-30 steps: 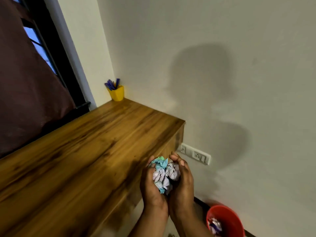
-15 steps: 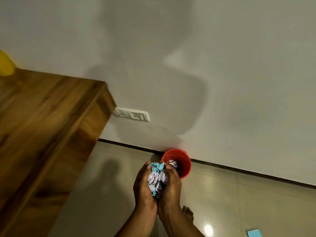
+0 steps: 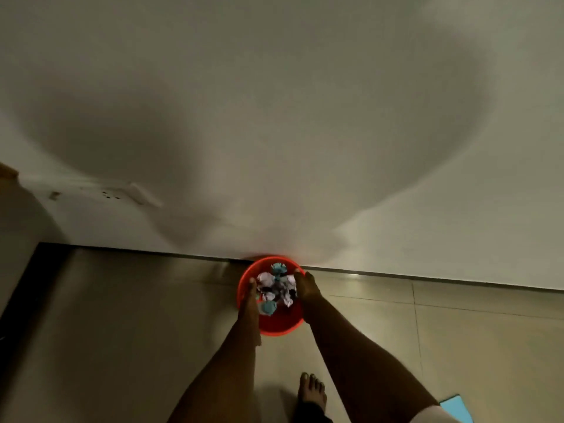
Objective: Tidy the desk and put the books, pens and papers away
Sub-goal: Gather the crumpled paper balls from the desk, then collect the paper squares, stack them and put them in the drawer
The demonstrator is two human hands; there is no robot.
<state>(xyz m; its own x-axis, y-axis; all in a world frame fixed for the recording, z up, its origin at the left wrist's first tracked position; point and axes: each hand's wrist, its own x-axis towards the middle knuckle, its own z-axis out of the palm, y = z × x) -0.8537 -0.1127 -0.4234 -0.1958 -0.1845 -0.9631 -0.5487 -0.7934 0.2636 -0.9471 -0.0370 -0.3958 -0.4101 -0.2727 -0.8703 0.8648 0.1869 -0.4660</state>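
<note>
Parted now above the red bin, no longer cupped together: left hand and right hand slack-fingered, gripping nothing, letting crumpled papers fall. Keep low, centred inside rim.

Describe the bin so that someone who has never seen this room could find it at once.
Follow the pale wall down to where it meets the tiled floor. The bin stands there, right at the dark skirting. It is the only red thing, round, with crumpled paper inside.
</note>
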